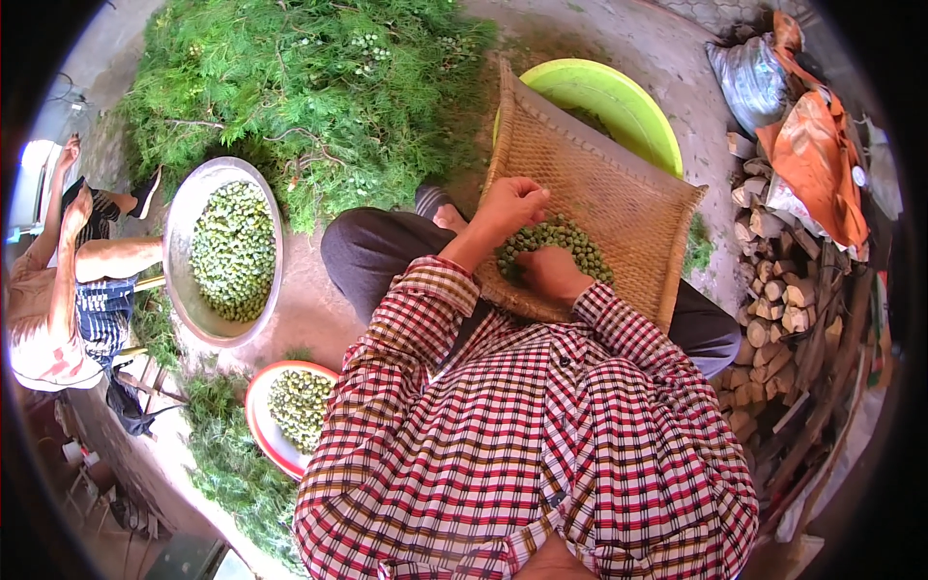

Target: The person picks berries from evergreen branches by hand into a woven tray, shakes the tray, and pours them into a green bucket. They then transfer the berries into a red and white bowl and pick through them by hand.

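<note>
Your left hand [514,208] hangs above the upper-left part of the loose berries [578,247], its fingers bent and drawn in toward the thumb; you can't tell from here whether anything is pinched between them. Your right hand [556,275] reaches down into those berries from the lower right, with its fingertips hidden, so whether it grips any can't be told either. The berries lie in the near end of the woven tray [628,208], just right of the centre of the frame, while the tray's far part is bare weave. Beyond it, at upper right, a green tub [667,143] sits partly hidden by the tray. At left, a metal basin [180,285] holds a large heap of loose berries, and a red-rimmed bowl [255,414] below it holds a smaller one. So a good share appears to be off the stems already. At upper left, the big branch pile [280,97] shows pale berry clusters among the green, so some fruit seems left on the stems; how much, you can't judge. Another person [53,314] sits at the far left, and firewood [773,300] lies stacked at right, below an orange sack [820,164].
</note>
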The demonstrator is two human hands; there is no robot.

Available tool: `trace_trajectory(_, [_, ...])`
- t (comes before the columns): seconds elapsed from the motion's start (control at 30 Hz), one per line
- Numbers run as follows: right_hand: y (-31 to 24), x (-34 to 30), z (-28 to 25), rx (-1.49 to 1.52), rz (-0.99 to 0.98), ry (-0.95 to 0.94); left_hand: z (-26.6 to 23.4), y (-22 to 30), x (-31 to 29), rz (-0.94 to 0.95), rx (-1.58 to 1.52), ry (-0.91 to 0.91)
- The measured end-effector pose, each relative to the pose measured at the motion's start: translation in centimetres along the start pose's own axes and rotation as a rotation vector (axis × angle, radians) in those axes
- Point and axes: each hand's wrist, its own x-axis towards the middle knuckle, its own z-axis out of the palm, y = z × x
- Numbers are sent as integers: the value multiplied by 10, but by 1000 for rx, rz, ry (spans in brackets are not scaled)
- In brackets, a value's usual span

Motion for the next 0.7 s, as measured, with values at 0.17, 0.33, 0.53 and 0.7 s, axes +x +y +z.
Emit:
trace_trajectory(0.17, [37,-23,1,187,79,122,0,4,1,-18,-22,-6])
trace_trajectory(0.33, [51,-13,-22,205,277,193,-1,5,-2,-27,-37,-6])
trace_trajectory(0.53, [33,24,-9,19,282,80,1,4,0,-8,-26,-1])
trace_trajectory(0.7, [56,10,-12,251,295,68,0,2,-1,8,-2,-24])
